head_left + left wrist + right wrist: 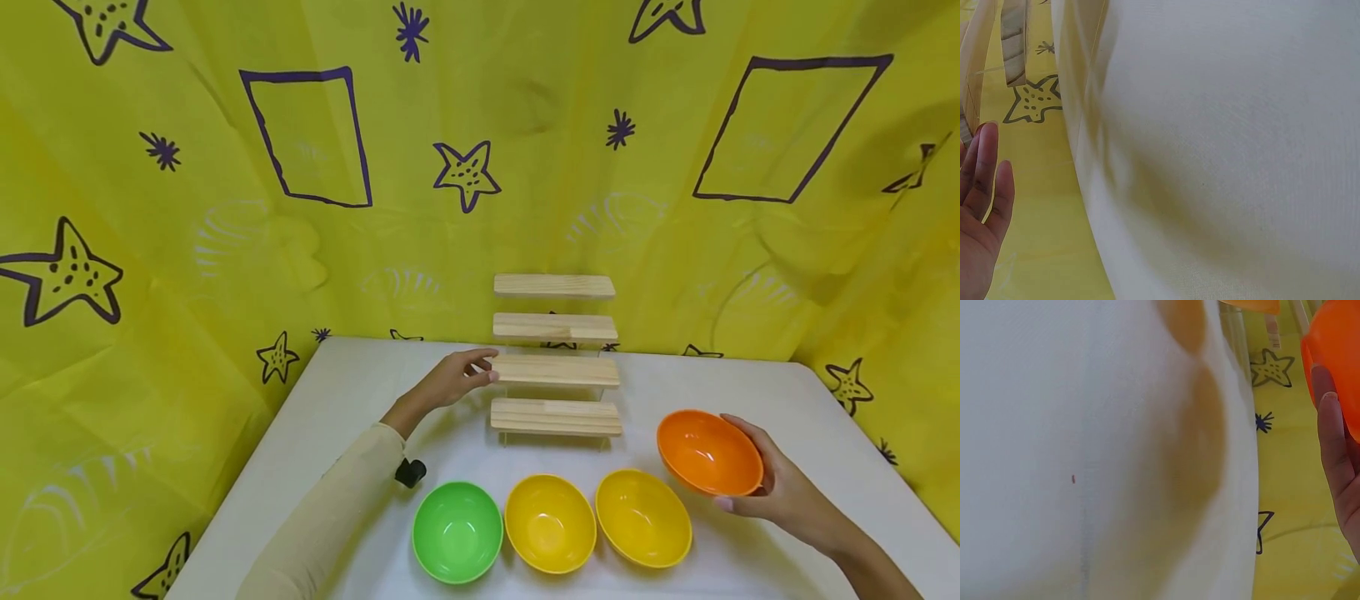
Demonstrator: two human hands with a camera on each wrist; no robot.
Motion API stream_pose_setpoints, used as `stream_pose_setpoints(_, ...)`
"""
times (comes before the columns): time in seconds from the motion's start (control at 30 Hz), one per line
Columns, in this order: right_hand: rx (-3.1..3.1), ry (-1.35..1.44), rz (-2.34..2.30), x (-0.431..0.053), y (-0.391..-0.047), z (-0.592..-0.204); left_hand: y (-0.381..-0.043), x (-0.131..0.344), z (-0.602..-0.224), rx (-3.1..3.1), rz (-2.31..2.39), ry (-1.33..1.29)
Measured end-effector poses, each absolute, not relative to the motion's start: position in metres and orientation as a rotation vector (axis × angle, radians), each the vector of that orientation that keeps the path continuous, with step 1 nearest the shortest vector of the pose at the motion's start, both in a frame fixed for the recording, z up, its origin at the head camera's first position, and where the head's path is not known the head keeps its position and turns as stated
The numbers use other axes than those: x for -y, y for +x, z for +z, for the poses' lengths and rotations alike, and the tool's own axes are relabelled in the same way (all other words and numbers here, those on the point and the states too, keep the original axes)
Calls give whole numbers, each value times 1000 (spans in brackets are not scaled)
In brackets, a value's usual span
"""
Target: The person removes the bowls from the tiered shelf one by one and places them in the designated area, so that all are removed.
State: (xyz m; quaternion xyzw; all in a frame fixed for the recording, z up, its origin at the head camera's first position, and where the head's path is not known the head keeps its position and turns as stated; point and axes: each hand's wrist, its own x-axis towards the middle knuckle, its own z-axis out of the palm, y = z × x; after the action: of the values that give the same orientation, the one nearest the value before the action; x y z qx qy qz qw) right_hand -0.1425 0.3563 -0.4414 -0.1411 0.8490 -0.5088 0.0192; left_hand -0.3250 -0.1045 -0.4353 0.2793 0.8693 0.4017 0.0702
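Note:
My right hand point(772, 479) grips an orange bowl point(708, 452) by its right side, holding it tilted above the table, right of the rack. In the right wrist view the fingers point(1330, 434) lie along the bowl's outside point(1341, 356). A stepped rack point(555, 371) with wooden planks stands at the table's back. My left hand point(455, 377) pinches the left end of its second plank from the bottom, thumb at the front edge. Part of that grip is cut off in the left wrist view, where several fingers point(985, 165) show near the wood point(975, 56).
A green bowl point(457, 533) and two yellow bowls point(551, 525) point(643, 518) stand in a row on the white table point(360, 533) near the front. A small black object point(410, 472) is by the left sleeve. Yellow patterned cloth point(525, 233) encloses the table's back and sides.

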Motion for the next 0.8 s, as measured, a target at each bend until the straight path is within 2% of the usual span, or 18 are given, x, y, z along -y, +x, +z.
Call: stream_pose_setpoints(0.8, -2664, -142, -1377, -375, -118, -463, -326, 105, -436, -2585, 1243, 800)
